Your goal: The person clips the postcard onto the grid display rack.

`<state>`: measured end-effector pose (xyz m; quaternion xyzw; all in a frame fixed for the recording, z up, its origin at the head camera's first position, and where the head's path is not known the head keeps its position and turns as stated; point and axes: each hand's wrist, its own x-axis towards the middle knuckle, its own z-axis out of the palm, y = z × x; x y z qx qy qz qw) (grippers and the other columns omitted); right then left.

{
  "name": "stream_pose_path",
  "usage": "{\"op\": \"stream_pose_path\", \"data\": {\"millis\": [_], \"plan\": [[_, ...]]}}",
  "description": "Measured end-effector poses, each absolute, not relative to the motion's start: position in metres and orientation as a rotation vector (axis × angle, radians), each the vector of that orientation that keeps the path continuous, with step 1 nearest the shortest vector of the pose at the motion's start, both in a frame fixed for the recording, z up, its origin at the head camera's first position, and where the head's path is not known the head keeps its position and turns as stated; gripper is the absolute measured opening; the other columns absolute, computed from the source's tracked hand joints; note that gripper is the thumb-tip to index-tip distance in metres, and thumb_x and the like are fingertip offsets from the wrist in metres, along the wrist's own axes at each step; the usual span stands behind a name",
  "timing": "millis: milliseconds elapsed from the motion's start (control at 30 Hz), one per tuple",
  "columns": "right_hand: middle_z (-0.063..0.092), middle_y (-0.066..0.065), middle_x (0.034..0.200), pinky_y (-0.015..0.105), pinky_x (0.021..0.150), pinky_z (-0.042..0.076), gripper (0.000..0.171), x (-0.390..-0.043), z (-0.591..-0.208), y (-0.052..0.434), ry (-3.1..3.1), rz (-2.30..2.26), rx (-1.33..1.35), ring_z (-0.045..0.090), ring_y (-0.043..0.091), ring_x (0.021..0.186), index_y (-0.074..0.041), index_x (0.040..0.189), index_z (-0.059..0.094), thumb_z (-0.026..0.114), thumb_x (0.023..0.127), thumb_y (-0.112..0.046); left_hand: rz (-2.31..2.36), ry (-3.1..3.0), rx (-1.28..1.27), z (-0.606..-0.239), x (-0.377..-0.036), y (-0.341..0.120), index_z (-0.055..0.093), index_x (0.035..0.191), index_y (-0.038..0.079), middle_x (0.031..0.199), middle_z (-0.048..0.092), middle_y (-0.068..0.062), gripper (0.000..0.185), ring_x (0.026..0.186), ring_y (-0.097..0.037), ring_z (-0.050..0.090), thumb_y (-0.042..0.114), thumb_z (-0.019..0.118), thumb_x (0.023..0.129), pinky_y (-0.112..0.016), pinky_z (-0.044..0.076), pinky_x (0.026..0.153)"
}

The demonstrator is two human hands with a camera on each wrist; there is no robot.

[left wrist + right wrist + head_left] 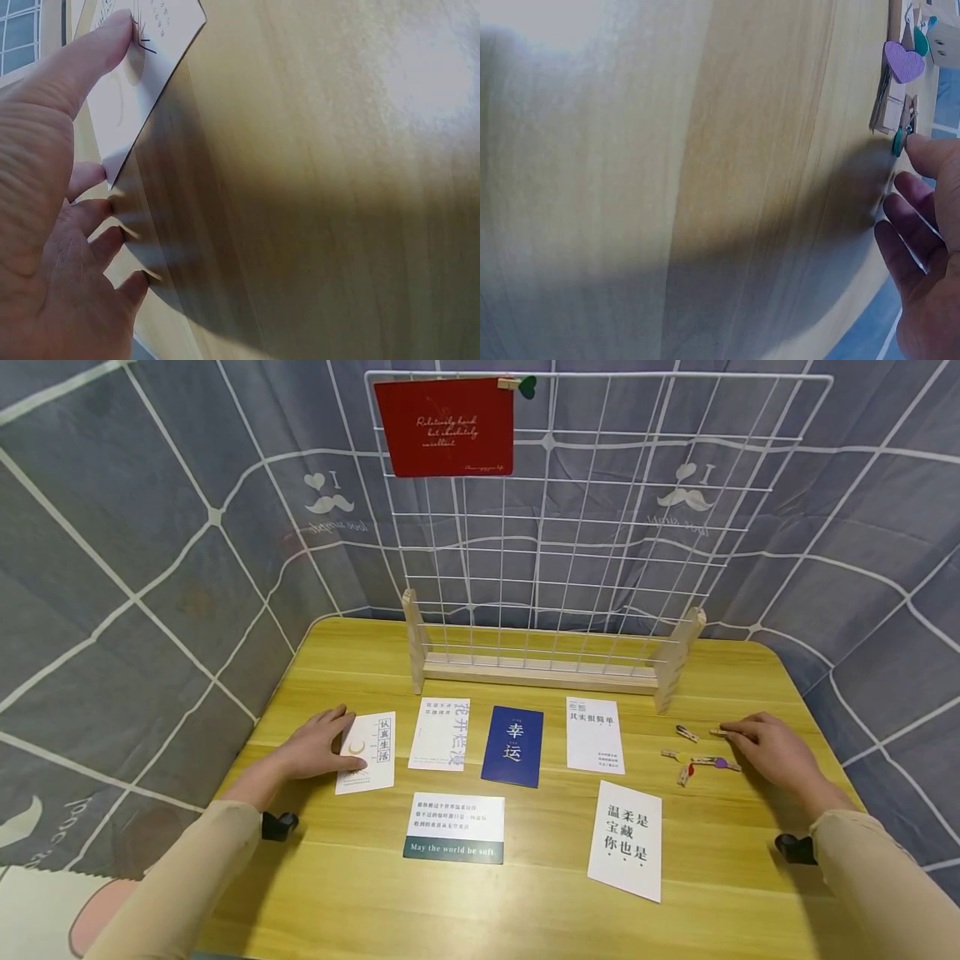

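My left hand [318, 743] lies over the left side of a white card [378, 768] with a gold moon and black characters. In the left wrist view its thumb [112, 41] rests on the card's face, while the other fingers touch the wood by its edge. At the right, my right hand [768, 752] pinches a small wooden clothespin [717, 732]. The right wrist view shows a green heart [898, 142] on that clothespin, by the thumb. Several more clothespins [686, 760] lie just left of this hand, one with a purple heart [905, 64].
A white wire grid [577, 527] stands on wooden feet [415, 643] at the back. A red card [450, 431] hangs there from a green-heart clothespin [517, 385]. On the table lie a blue card [513, 747], a green-banded card [453, 831] and several white cards [626, 843].
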<state>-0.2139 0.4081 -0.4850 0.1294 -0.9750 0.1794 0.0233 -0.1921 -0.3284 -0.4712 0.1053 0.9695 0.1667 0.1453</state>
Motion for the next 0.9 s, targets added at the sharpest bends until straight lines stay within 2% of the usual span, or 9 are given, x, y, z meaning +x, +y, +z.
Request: {"op": "stream_pose_path", "data": {"millis": [167,267,367,467,767,900], "plan": [[0.063,0.028,0.110,0.066,0.082,0.045,0.026,-0.2135,-0.4864,0.4125,-3.007,0.585,0.361,0.059,0.049,0.099,0.007,0.116,0.073,0.064,0.102,-0.014,0.523,2.801,0.291,-0.4709,-0.1969,-0.3283,0.034,0.155,-0.004,0.161,0.022,-0.033,0.109,0.145,-0.055,0.020,0.058,0.082,0.080,-0.071,0.020,0.114],[0.064,0.028,0.110,0.067,0.083,0.045,0.027,-0.2126,-0.4870,0.4117,-3.013,0.611,0.329,0.059,0.050,0.100,0.006,0.114,0.073,0.065,0.102,-0.016,0.561,2.816,0.291,-0.4702,-0.1989,-0.3267,0.039,0.150,-0.008,0.156,0.030,-0.036,0.107,0.141,-0.056,0.028,0.054,0.087,0.076,-0.070,0.024,0.113],[0.065,0.028,0.111,0.066,0.084,0.045,0.028,-0.2113,-0.4872,0.4092,-3.016,0.642,0.282,0.059,0.049,0.101,0.005,0.113,0.074,0.065,0.102,-0.018,0.621,2.821,0.267,-0.4709,-0.1998,-0.3260,0.042,0.145,-0.009,0.146,0.043,-0.033,0.105,0.132,-0.050,0.041,0.050,0.090,0.073,-0.065,0.031,0.111],[0.066,0.028,0.110,0.063,0.082,0.047,0.029,-0.2106,-0.4872,0.4077,-3.018,0.693,0.218,0.061,0.048,0.100,0.005,0.112,0.073,0.064,0.102,-0.021,0.692,2.809,0.231,-0.4712,-0.1997,-0.3259,0.041,0.143,-0.009,0.137,0.050,-0.028,0.104,0.124,-0.043,0.047,0.046,0.093,0.072,-0.061,0.035,0.109],[0.071,0.019,0.097,0.045,0.069,0.048,0.024,-0.2092,-0.4891,0.4078,-2.971,0.765,0.131,0.065,0.037,0.086,0.001,0.106,0.071,0.066,0.101,-0.022,0.811,2.797,0.202,-0.4667,-0.1983,-0.3215,0.036,0.145,-0.007,0.135,0.048,-0.027,0.103,0.121,-0.042,0.044,0.038,0.094,0.074,-0.060,0.035,0.106],[0.070,0.018,0.096,0.044,0.069,0.047,0.024,-0.2093,-0.4916,0.4067,-2.940,0.761,0.146,0.064,0.036,0.084,0.002,0.109,0.069,0.067,0.100,-0.020,0.820,2.800,0.198,-0.4654,-0.1986,-0.3202,0.036,0.145,-0.007,0.135,0.048,-0.027,0.102,0.120,-0.042,0.044,0.037,0.094,0.074,-0.060,0.035,0.105]]}}
